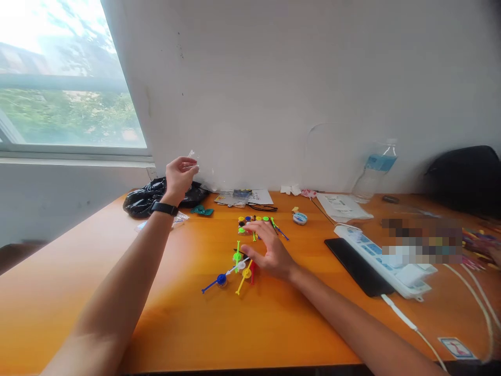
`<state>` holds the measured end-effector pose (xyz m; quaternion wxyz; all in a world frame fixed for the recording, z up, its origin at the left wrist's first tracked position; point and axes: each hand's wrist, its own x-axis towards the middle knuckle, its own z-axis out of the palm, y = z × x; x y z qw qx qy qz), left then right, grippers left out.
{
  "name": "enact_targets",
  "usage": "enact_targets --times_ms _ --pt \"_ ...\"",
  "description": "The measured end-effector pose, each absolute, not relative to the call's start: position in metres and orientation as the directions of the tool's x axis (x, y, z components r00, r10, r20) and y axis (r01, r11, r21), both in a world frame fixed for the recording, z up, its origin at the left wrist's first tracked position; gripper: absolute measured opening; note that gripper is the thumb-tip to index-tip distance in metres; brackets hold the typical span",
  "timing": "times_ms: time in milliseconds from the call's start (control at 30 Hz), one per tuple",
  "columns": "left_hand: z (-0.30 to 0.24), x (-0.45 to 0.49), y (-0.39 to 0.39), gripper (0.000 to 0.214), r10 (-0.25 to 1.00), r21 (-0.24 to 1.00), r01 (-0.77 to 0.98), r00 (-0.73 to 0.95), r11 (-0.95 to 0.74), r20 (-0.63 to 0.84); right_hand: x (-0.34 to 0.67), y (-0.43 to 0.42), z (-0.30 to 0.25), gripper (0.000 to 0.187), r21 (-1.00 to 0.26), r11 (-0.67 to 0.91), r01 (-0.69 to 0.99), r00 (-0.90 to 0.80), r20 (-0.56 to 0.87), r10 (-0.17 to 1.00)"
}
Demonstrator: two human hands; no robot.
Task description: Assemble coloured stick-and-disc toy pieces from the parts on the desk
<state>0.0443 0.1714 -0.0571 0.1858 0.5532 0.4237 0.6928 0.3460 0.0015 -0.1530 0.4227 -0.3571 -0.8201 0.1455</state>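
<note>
Raised above the far left of the table, my left hand (pixel 181 175) pinches a small piece of clear plastic (pixel 193 155), perhaps a bag. My right hand (pixel 270 249) hovers palm down with thumb and fingers apart, holding nothing. Just left of it lie small plastic pieces, round discs with thin forked sticks: a blue one (pixel 222 280), a yellow one (pixel 246 273), a green one (pixel 237 257) and a white one (pixel 241 265). A red stick (pixel 252 274) is partly hidden by the hand. Beyond my fingers sits another group of coloured discs (pixel 241 219) and sticks.
Behind my left hand rests a black plastic bag (pixel 143 198), near a teal item (pixel 202 210). On the right lie a black phone (pixel 358 266), a white power strip (pixel 381 258) with cables, and a clear bottle (pixel 378 163). A round container (pixel 299 218) sits mid-table.
</note>
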Motion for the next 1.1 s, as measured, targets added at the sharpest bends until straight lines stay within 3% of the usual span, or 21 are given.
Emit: enact_targets --times_ms 100,200,267,300,400,467,633,767,1000,1100 --pt "-0.042 0.041 0.148 0.042 0.856 0.859 0.068 -0.075 -0.507 0.511 0.344 0.021 -0.131 0.052 -0.693 0.586 0.419 -0.265 0.525 0.809" --pt "-0.035 0.051 0.128 0.04 0.871 0.876 0.01 0.114 -0.482 0.478 0.338 0.052 -0.099 0.089 -0.88 0.391 0.269 -0.144 0.365 0.92" --pt "-0.034 0.061 0.118 0.043 0.861 0.887 0.005 0.243 -0.462 0.447 0.334 0.075 -0.078 0.103 -0.932 0.323 0.165 -0.132 0.303 0.944" --pt "-0.035 0.066 0.115 0.048 0.856 0.894 0.015 0.297 -0.447 0.423 0.333 0.085 -0.069 0.102 -0.948 0.292 0.13 -0.166 0.269 0.949" --pt "-0.037 0.076 0.112 0.065 0.854 0.907 0.073 0.373 -0.416 0.362 0.332 0.106 -0.052 0.065 -0.973 0.223 0.058 -0.316 0.194 0.929" --pt "-0.039 0.078 0.114 0.069 0.864 0.906 0.132 0.383 -0.403 0.328 0.335 0.111 -0.049 0.051 -0.972 0.224 0.072 -0.382 0.18 0.906" --pt "-0.044 0.072 0.123 0.045 0.87 0.903 0.198 0.407 -0.382 0.28 0.346 0.109 -0.049 0.047 -0.942 0.278 0.191 -0.482 0.156 0.862" --pt "-0.046 0.064 0.129 0.045 0.883 0.933 0.113 0.378 -0.341 0.277 0.359 0.108 -0.044 0.032 -0.91 0.35 0.222 -0.428 0.231 0.874" --pt "-0.044 0.06 0.13 0.045 0.888 0.921 0.082 0.307 -0.382 0.341 0.362 0.111 -0.044 0.025 -0.95 0.306 0.067 -0.268 0.278 0.922" --pt "-0.043 0.068 0.128 0.043 0.862 0.899 0.066 0.32 -0.434 0.393 0.352 0.108 -0.045 0.032 -0.968 0.251 0.009 -0.241 0.242 0.94"
